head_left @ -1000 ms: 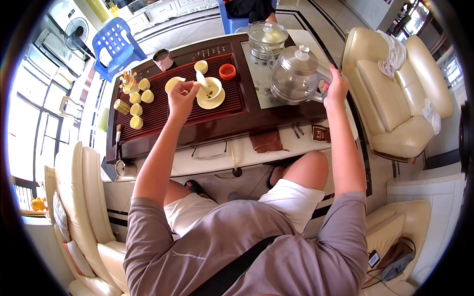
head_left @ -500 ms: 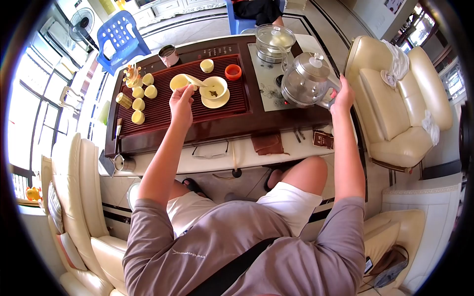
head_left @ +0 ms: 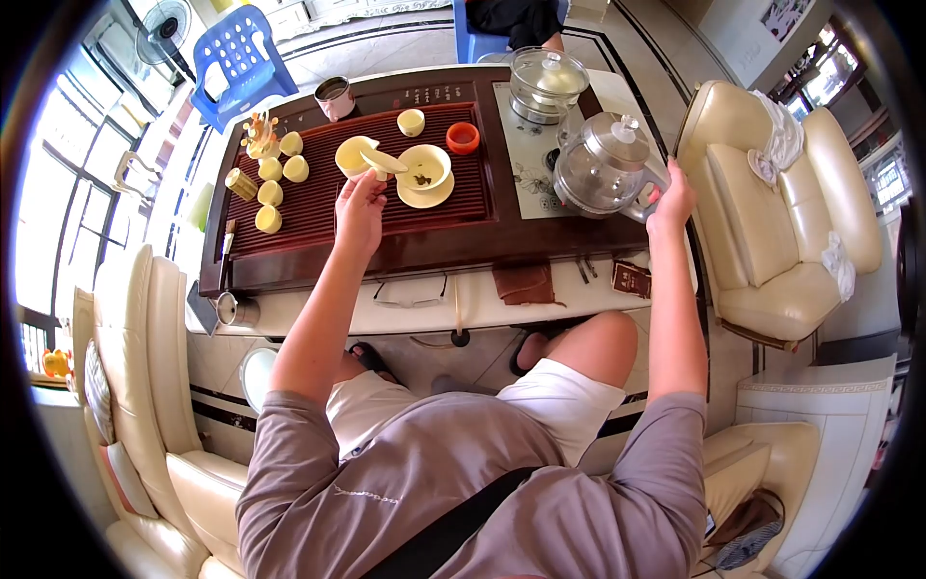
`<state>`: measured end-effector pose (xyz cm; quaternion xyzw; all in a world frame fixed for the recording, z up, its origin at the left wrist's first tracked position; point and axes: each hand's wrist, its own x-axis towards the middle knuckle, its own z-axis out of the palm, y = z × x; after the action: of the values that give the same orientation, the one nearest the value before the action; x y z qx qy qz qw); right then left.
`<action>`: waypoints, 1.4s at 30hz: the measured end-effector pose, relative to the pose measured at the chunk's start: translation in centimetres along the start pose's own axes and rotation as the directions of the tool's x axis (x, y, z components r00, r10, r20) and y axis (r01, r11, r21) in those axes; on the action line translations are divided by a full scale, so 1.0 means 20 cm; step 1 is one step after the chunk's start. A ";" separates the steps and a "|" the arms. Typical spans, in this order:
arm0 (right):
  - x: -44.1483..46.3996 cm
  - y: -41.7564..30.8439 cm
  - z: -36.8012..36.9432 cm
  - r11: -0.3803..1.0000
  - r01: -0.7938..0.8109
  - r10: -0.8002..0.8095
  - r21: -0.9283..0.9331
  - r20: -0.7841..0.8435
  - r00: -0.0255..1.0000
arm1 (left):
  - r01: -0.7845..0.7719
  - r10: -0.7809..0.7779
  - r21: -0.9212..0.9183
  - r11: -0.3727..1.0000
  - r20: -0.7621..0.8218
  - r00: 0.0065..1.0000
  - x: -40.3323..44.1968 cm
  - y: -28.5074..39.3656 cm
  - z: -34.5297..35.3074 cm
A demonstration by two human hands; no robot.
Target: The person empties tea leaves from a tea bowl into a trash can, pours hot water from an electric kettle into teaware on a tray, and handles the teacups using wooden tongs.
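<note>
My left hand (head_left: 360, 214) pinches a pale yellow lid (head_left: 384, 162), tilted between a small pitcher (head_left: 353, 154) and a lidless gaiwan (head_left: 434, 179). Dark tea leaves lie at the bottom of the gaiwan, which sits on a saucer (head_left: 426, 200). My right hand (head_left: 672, 203) is wrapped round the handle of a glass kettle (head_left: 590, 179) with a metal lid. The kettle is over the near right part of the hob panel (head_left: 526, 174); whether its base touches the panel I cannot tell.
On the slatted tea tray (head_left: 328, 217) are several small yellow cups (head_left: 296, 169), a single cup (head_left: 410, 123) and a red ring-shaped cup (head_left: 463, 138). A second glass pot (head_left: 548, 87) stands behind the kettle. Glasses (head_left: 410, 299) and a brown pouch (head_left: 524, 284) lie nearer me.
The kettle has shifted slightly toward me with my right hand, covering the panel's red light. The lid has moved a little left, away from the gaiwan. The view has shifted slightly.
</note>
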<state>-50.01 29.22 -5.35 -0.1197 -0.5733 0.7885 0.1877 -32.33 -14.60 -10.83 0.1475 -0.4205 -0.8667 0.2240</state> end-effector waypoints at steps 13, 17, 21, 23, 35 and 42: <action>-0.10 -0.05 0.01 0.999 0.016 -0.014 -0.027 0.068 0.998 | 0.028 -0.028 0.002 1.000 0.053 0.998 -0.02 0.02 -0.03; -0.05 -0.02 -0.09 0.999 0.011 -0.009 -0.033 0.066 0.998 | 0.034 -0.034 0.009 0.999 0.059 0.998 -0.04 0.03 0.00; 0.01 -0.01 -0.18 0.999 0.022 -0.020 -0.043 0.047 0.999 | 0.041 -0.041 -0.010 0.999 0.065 0.997 -0.04 0.02 0.00; 0.00 -0.02 -0.18 0.999 0.018 -0.017 -0.027 0.037 0.999 | 0.056 -0.055 -0.009 0.998 0.073 0.996 -0.03 0.01 -0.01; 0.02 0.03 -0.19 1.000 0.003 -0.005 -0.016 -0.103 0.995 | 0.092 -0.084 -0.082 0.992 0.090 0.992 -0.06 0.03 -0.02; 0.00 0.08 -0.23 0.999 0.013 -0.016 -0.042 -0.064 0.998 | 0.127 -0.100 -0.164 0.978 0.168 0.981 -0.05 -0.04 -0.10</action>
<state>-48.45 32.83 -8.30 -0.1446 -0.5840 0.7709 0.2091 -30.77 -15.04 -12.65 0.0818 -0.3508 -0.9204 0.1519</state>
